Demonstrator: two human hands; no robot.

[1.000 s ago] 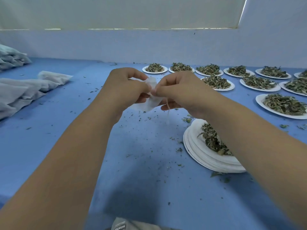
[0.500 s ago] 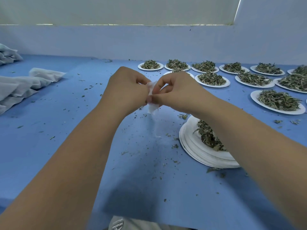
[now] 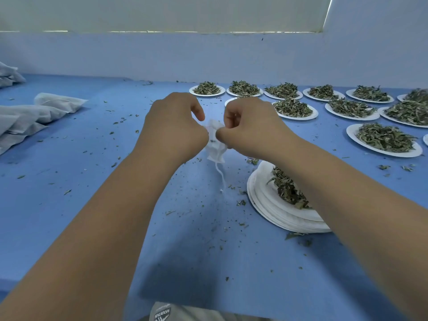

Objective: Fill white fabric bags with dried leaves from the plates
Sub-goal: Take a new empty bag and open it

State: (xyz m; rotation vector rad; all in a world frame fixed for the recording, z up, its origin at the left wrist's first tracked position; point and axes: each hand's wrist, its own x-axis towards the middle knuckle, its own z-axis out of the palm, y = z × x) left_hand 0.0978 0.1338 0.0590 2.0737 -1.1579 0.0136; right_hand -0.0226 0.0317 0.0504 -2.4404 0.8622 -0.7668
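The two hands are parting a little from a moment ago, so more of the white fabric bag (image 3: pixel 216 149) is showing between them, its drawstring (image 3: pixel 221 176) dangling toward the blue table (image 3: pixel 92 205). The left hand (image 3: pixel 173 128) and right hand (image 3: pixel 250 133) are each pinching the bag's top with curled fingers above the table's middle. Whether they are opening or cinching its mouth is unclear. A plate stack (image 3: pixel 266 205) holding dried leaves (image 3: pixel 287 191) is waiting near the right edge.
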